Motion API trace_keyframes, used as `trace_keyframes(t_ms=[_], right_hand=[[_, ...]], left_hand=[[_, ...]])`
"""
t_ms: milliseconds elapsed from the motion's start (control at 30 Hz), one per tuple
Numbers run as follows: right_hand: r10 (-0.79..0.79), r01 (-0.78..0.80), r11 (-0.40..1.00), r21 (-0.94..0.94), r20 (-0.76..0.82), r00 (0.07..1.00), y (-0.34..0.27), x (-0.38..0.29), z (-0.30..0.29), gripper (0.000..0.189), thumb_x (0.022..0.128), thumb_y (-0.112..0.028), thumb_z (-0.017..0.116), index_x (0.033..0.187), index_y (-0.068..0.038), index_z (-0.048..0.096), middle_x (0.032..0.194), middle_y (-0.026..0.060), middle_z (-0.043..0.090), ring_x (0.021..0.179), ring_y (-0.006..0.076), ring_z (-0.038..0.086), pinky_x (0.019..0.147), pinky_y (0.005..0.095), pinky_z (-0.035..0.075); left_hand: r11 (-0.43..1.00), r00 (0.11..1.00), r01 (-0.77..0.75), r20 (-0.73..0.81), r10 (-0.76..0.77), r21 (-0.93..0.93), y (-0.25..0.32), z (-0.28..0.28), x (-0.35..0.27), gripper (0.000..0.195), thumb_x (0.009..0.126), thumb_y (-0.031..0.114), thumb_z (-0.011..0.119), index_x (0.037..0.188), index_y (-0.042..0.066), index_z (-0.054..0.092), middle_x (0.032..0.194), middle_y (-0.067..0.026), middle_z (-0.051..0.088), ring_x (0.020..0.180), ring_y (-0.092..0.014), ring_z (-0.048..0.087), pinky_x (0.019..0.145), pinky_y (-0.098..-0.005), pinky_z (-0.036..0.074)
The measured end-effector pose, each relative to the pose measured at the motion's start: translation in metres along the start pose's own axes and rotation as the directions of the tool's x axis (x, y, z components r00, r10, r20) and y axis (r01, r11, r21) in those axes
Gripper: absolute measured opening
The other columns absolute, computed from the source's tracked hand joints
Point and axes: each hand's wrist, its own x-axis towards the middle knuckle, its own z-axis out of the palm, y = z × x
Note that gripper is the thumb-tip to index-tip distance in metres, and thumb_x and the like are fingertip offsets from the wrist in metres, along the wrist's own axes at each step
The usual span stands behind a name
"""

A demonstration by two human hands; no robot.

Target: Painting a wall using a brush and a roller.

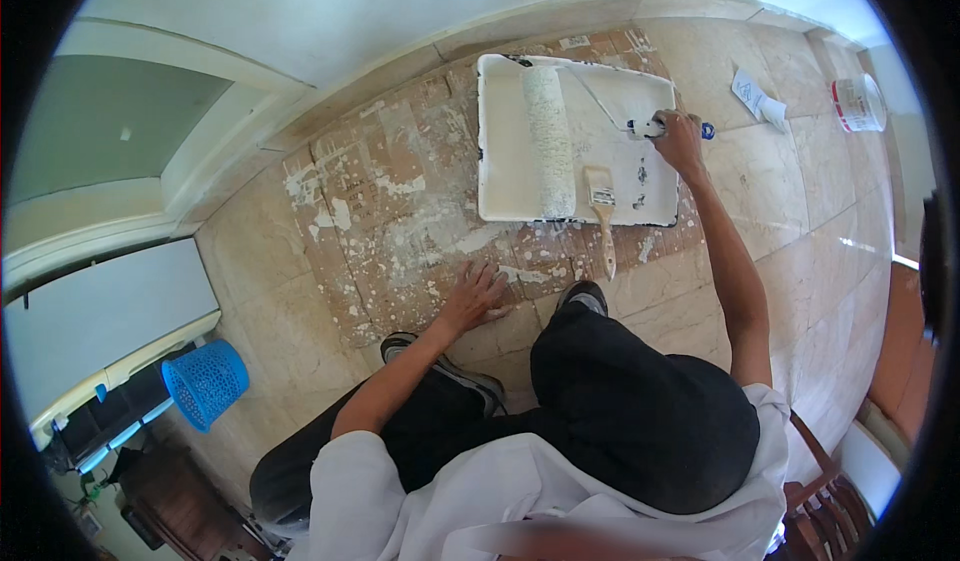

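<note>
My right hand [677, 139] is closed on the handle of a paint roller [551, 141], whose long sleeve, coated in white paint, lies across a paint tray [517, 217]. White paint covers the tray's inside, with dark marks along the rim. A flat paintbrush [602, 212] rests with its bristle end in the tray and its wooden handle pointing over the near edge. Beneath the tray spreads paint-spattered cardboard [405, 223]. My left hand [475, 295], fingers apart and holding nothing, is at the near edge of the cardboard.
Right of the tray, a scrap with printing [750, 94] and a white bucket [859, 103] stand on the tiled floor. A blue perforated basket [206, 385] is at left by a white cabinet [112, 313]. A wooden chair [825, 497] is at lower right. The wall borders the cardboard.
</note>
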Motion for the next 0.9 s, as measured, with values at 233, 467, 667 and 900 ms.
trace_keyframes(t_ms=[233,467,667,900], right_hand=[[0.045,-0.045,0.999,-0.003,-0.015,0.999,0.005,-0.009,0.002,0.024,0.066,-0.008,0.067,0.09,-0.008,0.069,0.09,0.0126,0.068,0.088,0.0303,0.063,0.083,0.0432,0.041],[0.075,-0.075,0.997,-0.017,0.001,0.997,0.0,-0.01,0.005,0.024,0.068,-0.011,0.069,0.092,-0.008,0.069,0.087,0.0125,0.069,0.085,0.031,0.065,0.082,0.044,0.043],[0.068,-0.069,0.997,-0.035,-0.025,0.997,0.008,-0.011,0.011,0.027,0.067,-0.015,0.072,0.093,-0.008,0.07,0.09,0.0136,0.069,0.084,0.0312,0.065,0.082,0.043,0.043],[0.081,-0.081,0.996,0.041,-0.004,0.997,-0.009,0.0,0.019,0.028,0.067,-0.014,0.07,0.094,-0.009,0.07,0.087,0.0142,0.069,0.083,0.032,0.066,0.081,0.0444,0.044]], left_hand=[[0.996,0.996,0.083,-0.025,-0.084,-0.009,0.005,0.004,-0.002,0.046,0.08,0.047,0.063,0.106,0.01,0.058,0.117,-0.0102,0.052,0.117,-0.028,0.045,0.102,-0.0534,0.032],[0.999,0.998,0.0,-0.062,0.003,0.052,0.007,0.011,0.002,0.038,0.079,0.043,0.064,0.099,0.011,0.057,0.115,-0.0097,0.052,0.113,-0.028,0.048,0.1,-0.0546,0.033],[0.999,0.999,0.025,0.042,-0.027,0.04,0.013,-0.002,0.004,0.051,0.076,0.044,0.066,0.113,0.01,0.056,0.121,-0.0117,0.05,0.118,-0.029,0.046,0.102,-0.0563,0.031],[0.997,0.985,-0.079,0.156,0.078,-0.004,0.004,-0.04,-0.016,0.057,0.08,0.042,0.064,0.124,0.009,0.052,0.135,-0.015,0.045,0.122,-0.029,0.044,0.104,-0.0565,0.029]])
